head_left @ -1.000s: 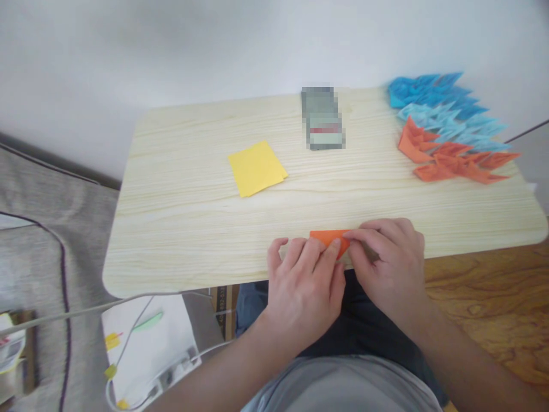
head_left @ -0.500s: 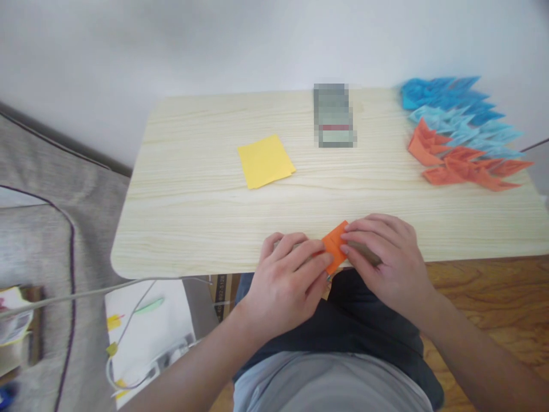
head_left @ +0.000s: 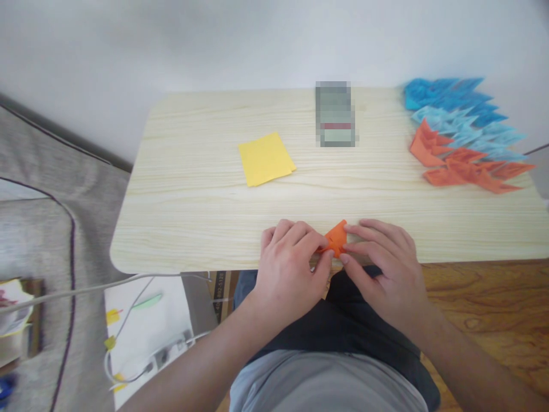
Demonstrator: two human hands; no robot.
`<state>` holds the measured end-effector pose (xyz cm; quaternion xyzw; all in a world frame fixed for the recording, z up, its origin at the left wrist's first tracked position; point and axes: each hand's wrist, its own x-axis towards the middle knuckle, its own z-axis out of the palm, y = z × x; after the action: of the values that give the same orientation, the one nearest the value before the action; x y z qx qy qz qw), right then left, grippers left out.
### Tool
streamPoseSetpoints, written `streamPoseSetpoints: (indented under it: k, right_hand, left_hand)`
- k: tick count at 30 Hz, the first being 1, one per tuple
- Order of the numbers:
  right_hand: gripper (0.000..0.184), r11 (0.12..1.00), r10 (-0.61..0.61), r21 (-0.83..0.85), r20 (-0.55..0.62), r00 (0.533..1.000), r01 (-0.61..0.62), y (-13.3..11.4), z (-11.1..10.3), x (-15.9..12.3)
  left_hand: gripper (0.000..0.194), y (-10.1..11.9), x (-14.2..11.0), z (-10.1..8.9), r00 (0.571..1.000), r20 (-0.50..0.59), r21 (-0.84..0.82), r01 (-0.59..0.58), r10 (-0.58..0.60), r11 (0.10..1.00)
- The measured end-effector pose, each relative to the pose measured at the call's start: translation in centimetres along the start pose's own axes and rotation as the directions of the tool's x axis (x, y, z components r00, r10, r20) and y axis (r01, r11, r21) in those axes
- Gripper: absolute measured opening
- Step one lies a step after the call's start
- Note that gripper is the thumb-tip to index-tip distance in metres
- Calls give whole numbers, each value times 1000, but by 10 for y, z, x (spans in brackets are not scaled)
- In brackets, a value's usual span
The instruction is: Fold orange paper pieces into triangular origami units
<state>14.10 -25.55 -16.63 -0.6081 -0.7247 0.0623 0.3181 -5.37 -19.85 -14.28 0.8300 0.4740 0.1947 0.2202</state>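
Observation:
A small piece of folded orange paper (head_left: 337,237) is held between my two hands at the table's front edge. My left hand (head_left: 291,260) pinches its left side between thumb and index finger, the other fingers curled. On the paper's right side, the thumb and fingertips of my right hand (head_left: 384,266) grip its edge. Creases show in the middle of the paper, and one corner points up and away from me. Fingers cover parts of its left and lower sides.
Yellow square sheets (head_left: 266,160) lie mid-table (head_left: 193,217), with a pixelated phone-like object (head_left: 337,111) behind. Folded paper shapes in blue (head_left: 446,97), light blue (head_left: 472,131) and orange (head_left: 467,166) stand at the right. Below left are a cable (head_left: 107,289) and a power strip (head_left: 167,355).
The orange paper has gone from a flat rectangle to a more pointed, creased shape. My left thumb has moved to its lower edge; my right fingers remain at its right side.

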Motion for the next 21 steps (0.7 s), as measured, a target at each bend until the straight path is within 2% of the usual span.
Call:
streamPoseSetpoints:
  k: [5, 12, 21]
  right_hand:
    - [13, 1000, -14, -29, -66, 998, 12, -1, 6, -2]
    - [14, 998, 19, -51, -90, 996, -24, -9, 9, -2]
    - [15, 997, 22, -74, -98, 995, -29, -11, 9, -1]
  left_hand:
    - [13, 2, -2, 0, 999, -26, 13, 30, -30, 999]
    - [11, 2, -2, 3, 997, -68, 19, 46, -45, 999]
    - [8, 3, -3, 3, 995, -55, 37, 81, -79, 996]
